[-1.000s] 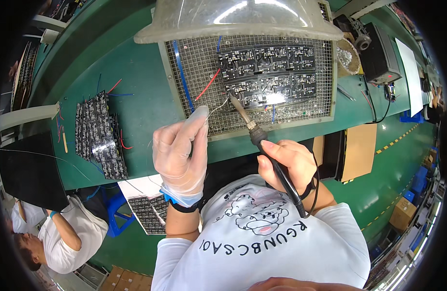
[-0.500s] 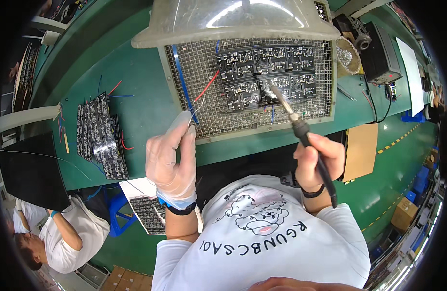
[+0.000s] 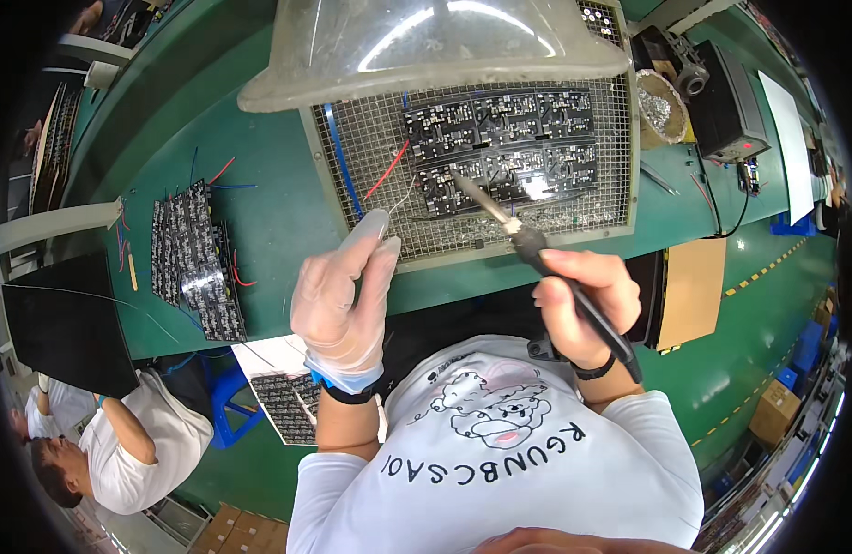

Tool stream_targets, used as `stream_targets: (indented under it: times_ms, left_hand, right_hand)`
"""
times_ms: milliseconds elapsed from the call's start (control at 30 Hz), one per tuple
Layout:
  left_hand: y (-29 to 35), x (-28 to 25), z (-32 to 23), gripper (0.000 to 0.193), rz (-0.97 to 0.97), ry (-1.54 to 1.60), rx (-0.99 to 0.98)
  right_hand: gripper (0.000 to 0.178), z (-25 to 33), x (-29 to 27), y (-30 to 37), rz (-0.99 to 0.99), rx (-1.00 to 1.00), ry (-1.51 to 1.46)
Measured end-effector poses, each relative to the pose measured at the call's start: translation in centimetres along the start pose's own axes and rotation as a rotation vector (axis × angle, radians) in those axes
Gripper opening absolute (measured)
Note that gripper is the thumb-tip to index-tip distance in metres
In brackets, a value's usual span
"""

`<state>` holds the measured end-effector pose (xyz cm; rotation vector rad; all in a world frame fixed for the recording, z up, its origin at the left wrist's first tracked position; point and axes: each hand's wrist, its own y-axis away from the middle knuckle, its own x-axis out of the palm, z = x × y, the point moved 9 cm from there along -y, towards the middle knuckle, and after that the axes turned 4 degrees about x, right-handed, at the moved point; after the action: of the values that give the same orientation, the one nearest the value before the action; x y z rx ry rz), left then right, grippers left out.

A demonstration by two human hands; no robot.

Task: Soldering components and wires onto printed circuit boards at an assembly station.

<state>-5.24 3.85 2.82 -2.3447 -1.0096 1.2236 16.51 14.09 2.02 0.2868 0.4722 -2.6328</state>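
Closest to the body, the bare right hand [image 3: 592, 300] is gripping a black-handled soldering iron [image 3: 529, 245], its fingers closing around the handle while the metal tip is pointing forward and to the left. The left hand [image 3: 343, 295], wearing a translucent glove, is pinching a thin silvery wire [image 3: 402, 200] between its closed fingertips, and the wire's free end is reaching toward the work.

Just beyond, a black circuit-board panel with two rows of pale components [image 3: 500, 153] is lying on a metal-mesh tray with a pale frame [image 3: 325, 177], which is resting on the green tabletop [image 3: 278, 208]. A thin red lead [image 3: 386, 172] is sticking out from the panel's left side, and a flat blue strip [image 3: 343, 159] is lying left of it.

Half a second ago the tip was standing over the middle of the lower row; now it is hovering over or touching the lower-left section, and I cannot tell which. The wire's end is also sitting closer to the panel's left edge, so the work seems to be centring on that corner.

Farther off, a cloudy clear plastic hood [image 3: 435, 60] is overhanging the tray's far side, and to its right a round yellowish tub [image 3: 671, 135] is holding silvery scraps beside a black box-shaped unit [image 3: 729, 102].
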Motion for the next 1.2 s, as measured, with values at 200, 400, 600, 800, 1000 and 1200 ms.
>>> stream_targets:
  times_ms: [200,400,600,800,1000,1200]
  left_hand:
    - [0.0,0.6,0.2,0.031,0.015,0.022,0.005]
    - [0.0,0.6,0.3,0.03,0.008,0.022,0.016]
    - [-0.1,0.5,0.2,0.03,0.014,0.016,0.036]
    - [-0.1,0.7,0.1,0.028,0.013,0.02,0.048]
    - [-0.4,1.0,-0.2,0.028,0.032,0.008,0.071]
    - [-0.5,0.8,-0.4,0.028,0.031,0.01,0.068]
  right_hand:
    - [0.028,1.7,1.9,-1.9,0.052,-0.082,0.056]
    - [0.028,2.7,2.4,-1.9,0.076,-0.147,0.117]
    - [0.03,3.5,3.0,-1.7,0.042,-0.24,0.161]
    - [0.03,3.7,3.2,-1.6,0.029,-0.263,0.177]
    - [0.03,3.4,3.2,-1.7,0.029,-0.217,0.17]
    - [0.03,3.3,2.7,-1.4,0.04,-0.219,0.173]
